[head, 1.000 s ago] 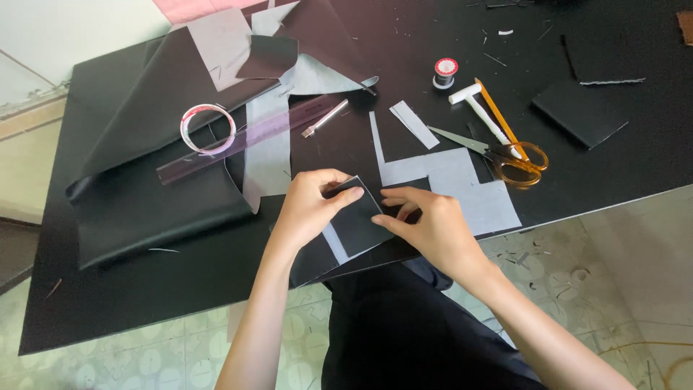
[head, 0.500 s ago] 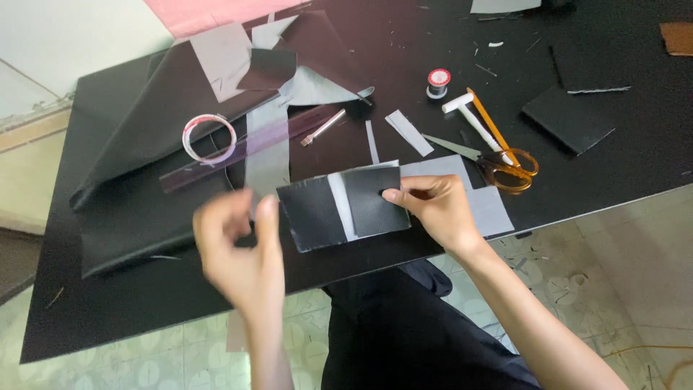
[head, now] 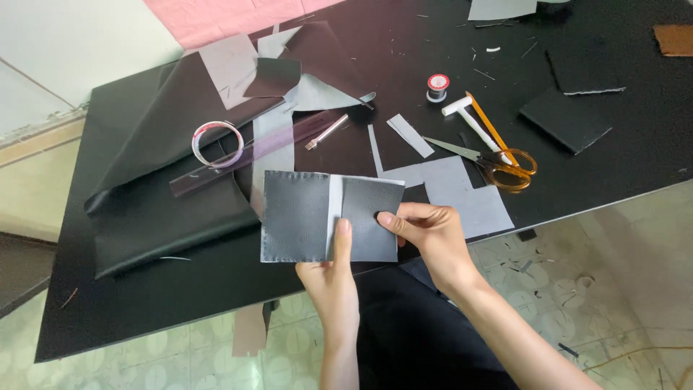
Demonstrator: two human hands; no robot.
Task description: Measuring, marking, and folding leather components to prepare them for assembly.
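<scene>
Both hands hold up a dark grey leather piece (head: 296, 217) with stitched edges, folded open like a small wallet, above the near edge of the black table (head: 144, 303). My left hand (head: 333, 278) grips its bottom edge, thumb lying on the pale inner strip. My right hand (head: 426, 231) pinches the right flap with thumb and fingers. The piece faces me, roughly flat.
Orange-handled scissors (head: 498, 159), a white cutter (head: 469, 119), a thread spool (head: 437, 84), a tape roll (head: 216, 143), a clear ruler (head: 245, 159) and a metal tool (head: 326, 132) lie among black leather sheets (head: 166, 209) and grey offcuts (head: 462, 195). Tiled floor with scraps lies below.
My left hand has swung back from the left and taken the piece's bottom edge. The piece has unfolded wider and lifted toward me; my right hand keeps hold of the right flap.
</scene>
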